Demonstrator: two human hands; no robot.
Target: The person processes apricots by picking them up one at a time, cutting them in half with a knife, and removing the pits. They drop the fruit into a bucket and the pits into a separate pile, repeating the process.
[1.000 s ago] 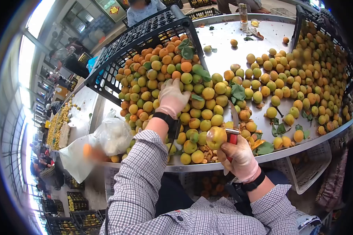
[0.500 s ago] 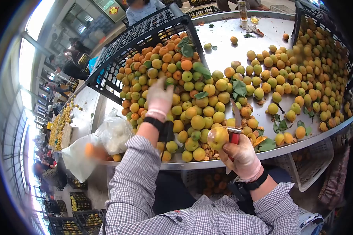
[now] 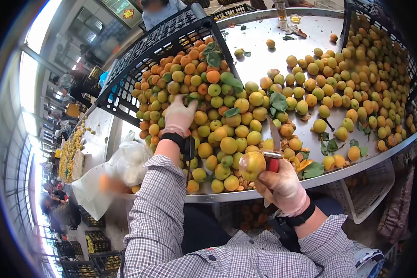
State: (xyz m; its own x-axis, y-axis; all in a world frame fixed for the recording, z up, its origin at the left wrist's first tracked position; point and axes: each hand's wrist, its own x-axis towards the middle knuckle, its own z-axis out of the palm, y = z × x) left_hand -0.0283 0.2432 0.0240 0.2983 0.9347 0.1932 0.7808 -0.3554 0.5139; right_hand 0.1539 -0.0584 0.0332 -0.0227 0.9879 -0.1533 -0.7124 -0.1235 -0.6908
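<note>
In a thin glove, my left hand (image 3: 180,114) reaches into the heap of apricots (image 3: 229,145) that spills from a tipped black crate (image 3: 157,43). Its fingers are bent around the fruit near a green leaf, and what they touch is partly hidden. My right hand (image 3: 285,185), gloved too, holds a red-handled knife (image 3: 274,163) with its blade pointing up and away. A yellow-green apricot (image 3: 252,165) rests at the thumb and fingers of that same hand, left of the handle.
A second black crate (image 3: 345,28) spills apricots at the right. A clear plastic bag (image 3: 132,160) lies at the table's left edge. White crate (image 3: 373,194) below the metal rim. Across the table are a bottle (image 3: 281,13) and a person (image 3: 160,11).
My left hand has moved slightly left and down within the heap. The view has shifted a little; my right hand still holds the knife and the apricot.
</note>
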